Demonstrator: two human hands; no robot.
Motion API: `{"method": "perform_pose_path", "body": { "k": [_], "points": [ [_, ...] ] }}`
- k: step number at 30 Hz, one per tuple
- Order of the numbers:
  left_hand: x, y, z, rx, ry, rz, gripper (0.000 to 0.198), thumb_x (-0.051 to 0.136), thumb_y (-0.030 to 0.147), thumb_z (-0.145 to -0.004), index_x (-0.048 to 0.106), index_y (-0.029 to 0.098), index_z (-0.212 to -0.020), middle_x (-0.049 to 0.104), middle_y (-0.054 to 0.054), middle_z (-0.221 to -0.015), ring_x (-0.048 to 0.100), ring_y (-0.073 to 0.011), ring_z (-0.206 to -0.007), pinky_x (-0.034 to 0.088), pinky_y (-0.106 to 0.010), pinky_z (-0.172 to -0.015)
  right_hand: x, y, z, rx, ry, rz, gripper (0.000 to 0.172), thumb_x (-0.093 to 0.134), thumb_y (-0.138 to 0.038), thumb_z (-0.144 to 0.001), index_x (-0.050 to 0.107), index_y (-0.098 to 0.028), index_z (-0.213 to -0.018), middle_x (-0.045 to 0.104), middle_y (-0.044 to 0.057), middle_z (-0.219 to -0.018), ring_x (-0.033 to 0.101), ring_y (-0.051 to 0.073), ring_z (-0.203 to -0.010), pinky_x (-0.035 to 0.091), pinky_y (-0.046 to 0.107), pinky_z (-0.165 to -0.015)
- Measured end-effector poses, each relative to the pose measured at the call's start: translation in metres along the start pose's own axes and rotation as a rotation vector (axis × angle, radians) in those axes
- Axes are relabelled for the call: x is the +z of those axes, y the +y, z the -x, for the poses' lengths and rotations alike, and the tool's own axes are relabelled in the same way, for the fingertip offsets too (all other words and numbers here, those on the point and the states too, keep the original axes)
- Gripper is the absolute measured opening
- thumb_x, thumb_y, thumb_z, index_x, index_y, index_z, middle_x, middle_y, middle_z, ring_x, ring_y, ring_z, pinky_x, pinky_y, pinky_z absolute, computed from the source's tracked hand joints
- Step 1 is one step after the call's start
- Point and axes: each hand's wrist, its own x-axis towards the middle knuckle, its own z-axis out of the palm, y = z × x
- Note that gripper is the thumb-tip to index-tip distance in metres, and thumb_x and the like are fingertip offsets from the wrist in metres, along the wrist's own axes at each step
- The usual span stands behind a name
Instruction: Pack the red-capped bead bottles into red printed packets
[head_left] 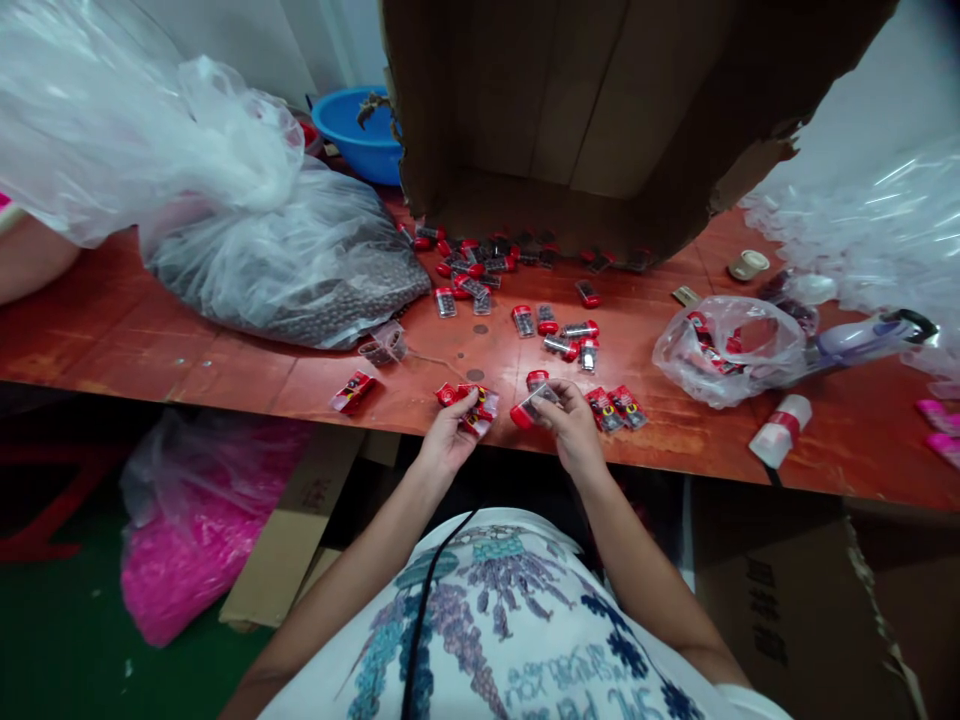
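Person at a red-orange table, both hands over its near edge, centre of the frame. Left hand closed in a pinch on red printed packets; exact count unclear. Right hand, just right of it, grips a clear red-ended container between thumb and fingers, tilted, red end toward lower left. The two hands are near each other, what they hold not touching.

Just right of the right hand, a pair of filled packets lies side by side. Left of the left hand, a lone packet sits near the table edge. Loose containers with red ends scatter across the upper centre, some at the mouth of a large cardboard box. Upper left: bag of dark beads, blue basin behind. Right side: small clear bag with red packaging inside.
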Motion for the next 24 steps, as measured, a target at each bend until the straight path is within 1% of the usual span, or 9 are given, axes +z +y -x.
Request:
{"method": "perform_pose_path", "body": {
  "k": [2,4,7,9,11,16,19,22,24],
  "points": [
    [0.001,-0.002,0.0,0.005,-0.003,-0.002,0.011,0.062,0.002,-0.075,0.063,0.012,-0.071,0.069,-0.005,-0.069,0.066,-0.0142,-0.062,0.057,-0.029,-0.067,0.006,0.001,0.003,0.045,0.037,-0.088,0.036,0.074,-0.032,-0.065,0.053,-0.022,-0.093,0.057,-0.003,-0.084,0.058,0.014,-0.071,0.053,0.026,-0.061],
    [0.002,-0.005,0.002,0.011,-0.013,-0.013,0.011,0.063,0.002,-0.074,0.063,0.012,-0.07,0.068,-0.004,-0.068,0.065,-0.0136,-0.061,0.057,-0.028,-0.066,0.013,0.002,0.006,0.054,0.065,-0.119,0.037,0.075,-0.033,-0.064,0.051,-0.022,-0.091,0.056,-0.004,-0.081,0.058,0.013,-0.068,0.053,0.026,-0.059],
    [0.002,-0.008,0.004,0.032,-0.057,-0.034,0.009,0.065,0.002,-0.072,0.065,0.011,-0.07,0.069,-0.004,-0.068,0.065,-0.0139,-0.062,0.057,-0.028,-0.067,0.02,0.004,0.01,0.025,0.114,-0.146,0.037,0.075,-0.032,-0.064,0.05,-0.022,-0.09,0.057,-0.004,-0.081,0.058,0.012,-0.068,0.055,0.026,-0.06],
    [0.002,-0.01,0.005,0.069,-0.079,-0.043,0.008,0.068,0.002,-0.069,0.066,0.01,-0.072,0.07,-0.004,-0.069,0.066,-0.014,-0.063,0.056,-0.028,-0.068,0.024,0.003,0.012,0.006,0.15,-0.179,0.036,0.075,-0.031,-0.065,0.05,-0.021,-0.089,0.057,-0.004,-0.082,0.059,0.011,-0.069,0.056,0.026,-0.062],
    [0.001,-0.012,0.007,0.122,-0.1,-0.064,0.012,0.073,0.004,-0.064,0.067,0.009,-0.074,0.071,-0.004,-0.071,0.066,-0.0139,-0.064,0.056,-0.026,-0.068,0.026,0.003,0.014,0.017,0.171,-0.241,0.035,0.075,-0.03,-0.065,0.049,-0.021,-0.088,0.058,-0.005,-0.083,0.06,0.01,-0.07,0.056,0.026,-0.063],
    [0.002,-0.015,0.013,0.25,-0.179,-0.132,0.024,0.08,0.011,-0.057,0.069,0.01,-0.079,0.072,-0.004,-0.075,0.066,-0.0142,-0.067,0.053,-0.026,-0.07,0.031,0.004,0.019,0.116,0.156,-0.407,0.031,0.075,-0.025,-0.066,0.049,-0.021,-0.081,0.06,-0.006,-0.078,0.063,0.009,-0.07,0.056,0.024,-0.068],
    [0.004,-0.017,0.017,0.31,-0.215,-0.184,0.029,0.082,0.012,-0.054,0.069,0.011,-0.08,0.072,-0.003,-0.077,0.066,-0.0135,-0.068,0.051,-0.025,-0.072,0.033,0.005,0.023,0.13,0.131,-0.452,0.029,0.075,-0.025,-0.067,0.049,-0.021,-0.079,0.061,-0.006,-0.079,0.064,0.01,-0.072,0.056,0.024,-0.07],
    [0.004,-0.017,0.02,0.36,-0.201,-0.234,0.029,0.082,0.01,-0.051,0.069,0.012,-0.077,0.07,-0.001,-0.073,0.064,-0.012,-0.065,0.05,-0.024,-0.07,0.033,0.005,0.025,0.095,0.085,-0.41,0.025,0.074,-0.027,-0.069,0.053,-0.022,-0.082,0.063,-0.005,-0.082,0.064,0.011,-0.075,0.056,0.026,-0.071],
    [0.003,-0.014,0.02,0.384,-0.198,-0.262,0.032,0.083,0.009,-0.048,0.069,0.013,-0.077,0.07,0.0,-0.073,0.063,-0.0121,-0.064,0.049,-0.024,-0.068,0.029,0.005,0.024,0.061,0.056,-0.284,0.024,0.074,-0.028,-0.068,0.058,-0.021,-0.086,0.063,-0.004,-0.08,0.062,0.011,-0.071,0.054,0.023,-0.064]
  ]
}}
